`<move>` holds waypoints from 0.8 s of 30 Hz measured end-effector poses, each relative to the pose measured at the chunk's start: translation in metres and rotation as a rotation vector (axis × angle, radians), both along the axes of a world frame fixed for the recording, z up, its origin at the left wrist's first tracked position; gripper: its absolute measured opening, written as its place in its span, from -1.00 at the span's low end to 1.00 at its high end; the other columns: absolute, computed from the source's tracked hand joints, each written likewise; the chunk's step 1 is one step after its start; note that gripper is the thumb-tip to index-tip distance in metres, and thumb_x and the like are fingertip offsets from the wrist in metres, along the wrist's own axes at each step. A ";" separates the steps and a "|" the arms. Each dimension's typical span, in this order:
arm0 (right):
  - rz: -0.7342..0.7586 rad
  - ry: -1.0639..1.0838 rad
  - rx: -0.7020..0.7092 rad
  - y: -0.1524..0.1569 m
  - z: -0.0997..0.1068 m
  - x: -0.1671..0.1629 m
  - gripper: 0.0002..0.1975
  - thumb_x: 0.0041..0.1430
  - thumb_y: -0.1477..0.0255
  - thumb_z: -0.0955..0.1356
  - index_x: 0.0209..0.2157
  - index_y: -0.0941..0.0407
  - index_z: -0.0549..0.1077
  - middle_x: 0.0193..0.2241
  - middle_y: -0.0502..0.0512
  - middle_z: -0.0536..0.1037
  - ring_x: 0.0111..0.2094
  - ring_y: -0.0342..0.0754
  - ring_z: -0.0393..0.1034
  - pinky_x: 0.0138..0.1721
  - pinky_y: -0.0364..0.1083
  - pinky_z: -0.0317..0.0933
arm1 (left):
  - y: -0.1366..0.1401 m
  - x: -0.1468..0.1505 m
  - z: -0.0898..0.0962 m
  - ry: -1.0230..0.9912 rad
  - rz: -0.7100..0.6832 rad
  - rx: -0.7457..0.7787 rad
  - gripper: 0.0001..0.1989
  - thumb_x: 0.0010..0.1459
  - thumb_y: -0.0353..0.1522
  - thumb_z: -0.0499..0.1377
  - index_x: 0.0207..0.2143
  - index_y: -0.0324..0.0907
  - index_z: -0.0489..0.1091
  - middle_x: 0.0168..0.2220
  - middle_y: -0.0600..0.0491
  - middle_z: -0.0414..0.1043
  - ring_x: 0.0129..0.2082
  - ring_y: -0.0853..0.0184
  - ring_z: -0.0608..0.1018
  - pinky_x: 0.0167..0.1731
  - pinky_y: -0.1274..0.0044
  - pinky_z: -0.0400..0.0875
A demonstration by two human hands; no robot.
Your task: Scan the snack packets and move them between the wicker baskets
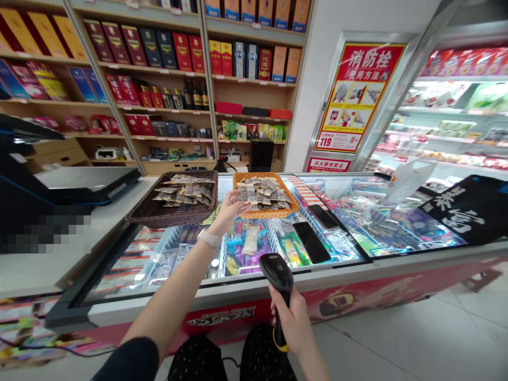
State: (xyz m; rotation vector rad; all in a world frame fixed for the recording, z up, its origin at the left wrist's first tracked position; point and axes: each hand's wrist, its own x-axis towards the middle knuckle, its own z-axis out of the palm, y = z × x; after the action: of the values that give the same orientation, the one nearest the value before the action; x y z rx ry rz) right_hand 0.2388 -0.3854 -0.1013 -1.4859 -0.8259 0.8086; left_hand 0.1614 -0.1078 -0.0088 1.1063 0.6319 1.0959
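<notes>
My right hand (pixel 291 317) is wrapped round the grip of a black barcode scanner (pixel 277 271), its head tilted up over the front edge of the chest freezer (pixel 159 292). My left hand (pixel 231 207), with a white band on the wrist, reaches to the left rim of an orange wicker basket (pixel 273 214). Its fingers are closed on a small clear packet (pixel 246 193) at that side. More small packets (pixel 268 191) lie in the orange basket. Left of it, a dark brown wicker basket (pixel 170 215) holds similar small packets (pixel 183 191).
Two dark phones (pixel 311 242) lie on the freezer's glass lid, right of the orange basket. A black bag with white lettering (pixel 470 209) and a clear plastic bag (pixel 410 180) are further right. A counter with a scale (pixel 87 182) stands left. Stocked shelves (pixel 159 71) line the back wall.
</notes>
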 end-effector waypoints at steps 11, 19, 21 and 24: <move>-0.045 0.049 -0.038 0.002 -0.009 0.011 -0.39 0.15 -0.20 0.35 -0.37 0.12 0.46 -0.66 -0.06 0.39 -0.66 -0.08 0.33 -0.58 -0.13 0.23 | 0.086 0.082 0.029 0.064 0.142 -0.089 -0.62 -0.09 -0.62 0.31 -0.16 -0.27 0.42 -0.20 -0.12 0.52 -0.18 0.23 0.64 -0.02 0.37 0.52; 0.091 -0.058 0.006 0.009 0.006 -0.007 -0.40 0.21 -0.15 0.35 -0.25 0.16 0.58 -0.59 0.07 0.51 -0.58 0.05 0.45 -0.54 -0.07 0.32 | 0.089 -0.030 -0.002 0.388 0.317 0.214 -0.75 -0.07 -0.49 0.28 -0.25 -0.22 0.50 -0.19 -0.11 0.58 -0.17 0.17 0.63 -0.03 0.33 0.51; 0.160 -0.080 0.018 0.010 0.013 -0.016 -0.42 0.21 -0.13 0.36 -0.28 0.15 0.59 -0.55 0.12 0.56 -0.53 0.10 0.50 -0.52 -0.07 0.35 | 0.102 -0.069 0.004 0.581 0.470 0.302 -0.74 -0.07 -0.50 0.26 -0.24 -0.22 0.50 -0.15 -0.12 0.58 -0.05 0.10 0.60 0.07 0.32 0.44; 0.230 -0.098 0.020 0.011 0.019 -0.029 -0.44 0.23 -0.11 0.35 -0.29 0.14 0.60 -0.54 0.15 0.59 -0.49 0.12 0.52 -0.49 -0.06 0.38 | 0.123 -0.115 0.013 0.805 0.669 0.268 -0.72 -0.05 -0.52 0.26 -0.21 -0.23 0.43 -0.07 -0.20 0.56 0.06 0.02 0.55 0.15 0.27 0.35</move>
State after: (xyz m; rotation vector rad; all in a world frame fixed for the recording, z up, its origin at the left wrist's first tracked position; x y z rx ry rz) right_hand 0.2097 -0.3749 -0.0828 -1.4389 -1.0898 0.8994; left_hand 0.0469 0.0152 0.0040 1.6424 1.6084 1.3002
